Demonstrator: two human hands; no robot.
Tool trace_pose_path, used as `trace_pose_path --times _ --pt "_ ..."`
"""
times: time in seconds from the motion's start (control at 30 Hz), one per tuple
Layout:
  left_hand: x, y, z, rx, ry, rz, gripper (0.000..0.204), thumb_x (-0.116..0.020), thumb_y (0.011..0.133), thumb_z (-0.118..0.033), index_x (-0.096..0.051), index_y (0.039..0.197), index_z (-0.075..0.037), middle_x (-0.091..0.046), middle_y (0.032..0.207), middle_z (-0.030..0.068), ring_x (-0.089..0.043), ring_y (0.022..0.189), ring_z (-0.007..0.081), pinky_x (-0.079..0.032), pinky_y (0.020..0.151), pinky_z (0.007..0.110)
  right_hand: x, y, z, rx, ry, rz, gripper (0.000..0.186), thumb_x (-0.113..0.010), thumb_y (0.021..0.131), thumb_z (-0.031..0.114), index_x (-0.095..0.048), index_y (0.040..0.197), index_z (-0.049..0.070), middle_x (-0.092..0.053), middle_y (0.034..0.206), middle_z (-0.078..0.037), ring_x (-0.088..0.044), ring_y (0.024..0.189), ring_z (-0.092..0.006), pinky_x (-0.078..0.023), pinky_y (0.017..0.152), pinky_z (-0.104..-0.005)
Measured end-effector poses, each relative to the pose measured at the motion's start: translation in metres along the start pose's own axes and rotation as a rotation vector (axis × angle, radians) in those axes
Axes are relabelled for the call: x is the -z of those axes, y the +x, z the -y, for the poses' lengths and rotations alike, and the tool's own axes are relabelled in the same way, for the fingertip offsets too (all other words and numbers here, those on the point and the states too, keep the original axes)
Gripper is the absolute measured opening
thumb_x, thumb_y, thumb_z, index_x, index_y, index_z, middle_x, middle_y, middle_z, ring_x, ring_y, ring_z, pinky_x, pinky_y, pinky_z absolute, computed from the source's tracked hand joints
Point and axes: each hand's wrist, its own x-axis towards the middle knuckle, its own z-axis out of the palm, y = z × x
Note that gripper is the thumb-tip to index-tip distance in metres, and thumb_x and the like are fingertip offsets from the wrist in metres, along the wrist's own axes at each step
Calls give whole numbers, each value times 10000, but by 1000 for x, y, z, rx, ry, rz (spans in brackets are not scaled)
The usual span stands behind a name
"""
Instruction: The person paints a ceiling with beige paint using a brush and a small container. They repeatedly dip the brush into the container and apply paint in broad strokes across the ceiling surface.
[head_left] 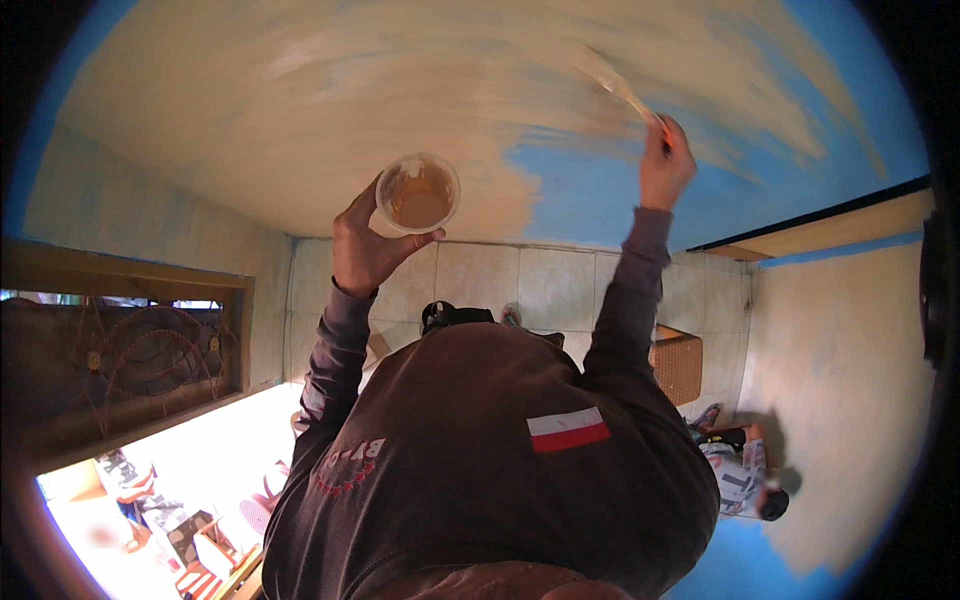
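My left hand (368, 245) is wrapped round a clear plastic cup (456, 192), whose open top shows beige-brown paint (420, 205) inside. Raised to the right, my right hand (667, 165) grips the handle of a paintbrush (618, 88). The brush's bristles, slightly blurred, lie at or close to the wall (400, 90); I cannot tell if they touch. Streaky beige paint covers much of this wall, and a blue area (590, 190) shows below the brush, left of and under my right hand.
Pale floor tiles (555, 280) run along the wall's foot. A brown woven box-like thing (677, 368) stands on the right. Another person (738, 465) is low by the right wall (840, 370). At left are a wood-framed window with a metal grille (150, 350) and a bright opening.
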Motion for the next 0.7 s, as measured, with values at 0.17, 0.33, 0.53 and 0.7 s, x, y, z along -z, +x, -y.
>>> trace_pose_path --times 0.17,0.33,0.53,0.7 --pt "-4 -5 7 -26 -6 -23 889 -964 570 -363 -593 1273 34 -698 1162 168 -677 1093 260 -533 954 397 35 -32 -37 -187 77 58 182 -670 932 130 -710 1055 1 -686 794 -61 -607 706 -90 -492 653 -253" --pt "5 -1 4 -30 3 51 900 -965 566 -364 -588 1275 42 -694 1169 174 -674 1100 269 -531 957 403 -44 -72 2 -132 279 271 184 -688 916 128 -715 1058 14 -684 798 -62 -616 720 -91 -500 674 -248" --pt "14 6 4 -25 -43 110 900 -964 567 -368 -590 1278 36 -687 1185 176 -663 1124 275 -521 973 408 -69 -59 6 7 97 152 183 -715 892 140 -719 1035 25 -726 860 -123 -692 751 -165 -538 686 -289" --pt "14 6 -2 -19 -44 118 908 -965 565 -366 -585 1286 35 -684 1188 178 -660 1130 274 -522 973 410 0 -33 -44 -39 -73 40 170 -706 906 143 -713 1024 21 -724 862 -116 -687 750 -167 -537 701 -292"
